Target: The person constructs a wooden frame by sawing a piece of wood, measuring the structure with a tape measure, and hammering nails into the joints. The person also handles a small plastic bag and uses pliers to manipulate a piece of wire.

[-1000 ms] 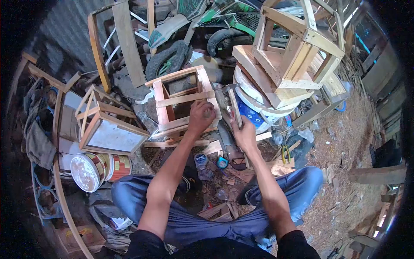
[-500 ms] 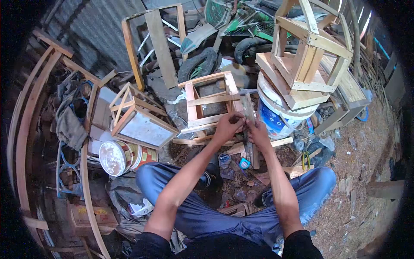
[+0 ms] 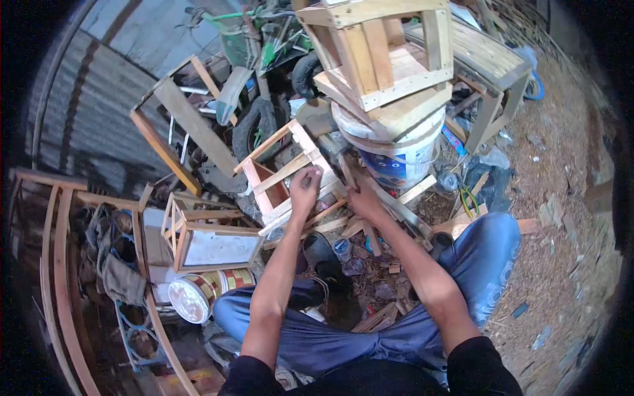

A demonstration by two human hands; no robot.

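Note:
A small wooden frame (image 3: 269, 177) of pale slats stands in front of me, tilted in the view. My left hand (image 3: 306, 189) is at its near right side, fingertips pinched together against the wood; anything between them is too small to make out. My right hand (image 3: 363, 200) is closed round the handle of what looks like a hammer (image 3: 332, 145), its dark head pointing away beside the frame. Loose wooden boards (image 3: 404, 212) lie under and beside my right wrist.
A white bucket (image 3: 389, 166) carries a larger wooden frame (image 3: 376, 59) at the right. Yellow-handled pliers (image 3: 470, 201) lie near my knee. On the left are a panelled wooden frame (image 3: 221, 247) and a tipped paint bucket (image 3: 191, 300). Behind stands a green motorbike (image 3: 264, 49).
My hands, close together over a board before, are now apart: the left at the small frame, the right on the hammer handle. The whole view has swung and tilted.

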